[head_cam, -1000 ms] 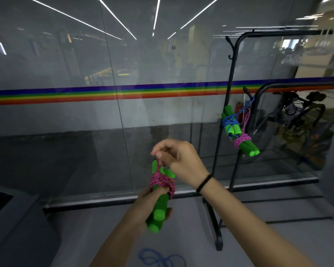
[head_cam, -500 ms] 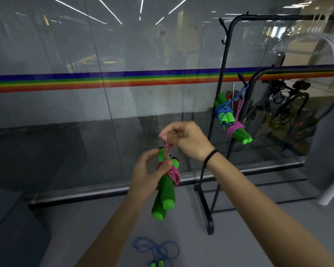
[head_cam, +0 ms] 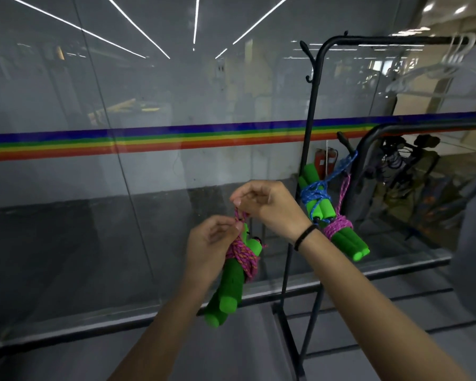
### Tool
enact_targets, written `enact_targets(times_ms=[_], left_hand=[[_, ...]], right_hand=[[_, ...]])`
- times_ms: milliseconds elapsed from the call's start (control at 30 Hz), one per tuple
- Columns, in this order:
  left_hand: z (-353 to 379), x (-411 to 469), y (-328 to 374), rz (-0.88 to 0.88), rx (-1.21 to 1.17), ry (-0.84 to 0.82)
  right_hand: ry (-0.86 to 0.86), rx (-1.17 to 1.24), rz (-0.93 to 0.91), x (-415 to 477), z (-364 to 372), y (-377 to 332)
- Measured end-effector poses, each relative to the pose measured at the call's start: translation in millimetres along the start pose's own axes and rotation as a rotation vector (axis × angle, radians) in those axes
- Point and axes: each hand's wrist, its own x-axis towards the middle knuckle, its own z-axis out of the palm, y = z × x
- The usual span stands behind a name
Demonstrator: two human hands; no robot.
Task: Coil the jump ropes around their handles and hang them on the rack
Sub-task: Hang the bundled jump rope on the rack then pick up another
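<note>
Two coiled bundles already hang on rack (head_cam: pixel 311 119): blue rope (head_cam: pixel 315 198), pink rope (head_cam: pixel 338 229). Third rope (head_cam: pixel 243 254), wound on green handles (head_cam: pixel 231 284), held mid-air left of rack. Left hand (head_cam: pixel 209 243) and right hand (head_cam: pixel 267 204) pinch its cord. Remaining, likely: tie off, hang.

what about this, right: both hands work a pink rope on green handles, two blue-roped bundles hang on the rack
Nearly: the head view shows one blue-roped bundle and one pink-roped bundle on the rack. The left hand and right hand do work a pink rope on green handles.
</note>
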Motion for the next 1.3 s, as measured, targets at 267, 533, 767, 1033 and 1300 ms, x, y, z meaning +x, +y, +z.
enact_targets(times_ms=[267, 533, 767, 1033, 1300], left_hand=[[58, 137, -10, 0.041, 0.0, 0.016], [100, 272, -8, 0.105, 0.094, 0.02], [143, 382, -11, 0.126, 0.031, -0.152], [188, 493, -2, 0.171, 0.009, -0.468], [229, 561, 18, 0.228, 0.015, -0.646]], right_hand=[[0.154, -0.082, 0.102, 118, -61, 51], [0.402, -0.032, 0.165, 223, -107, 87], [0.648, -0.046, 0.162, 296, -148, 111], [0.872, -0.203, 0.169, 368, -198, 129], [1.057, -0.323, 0.106, 408, -234, 135]])
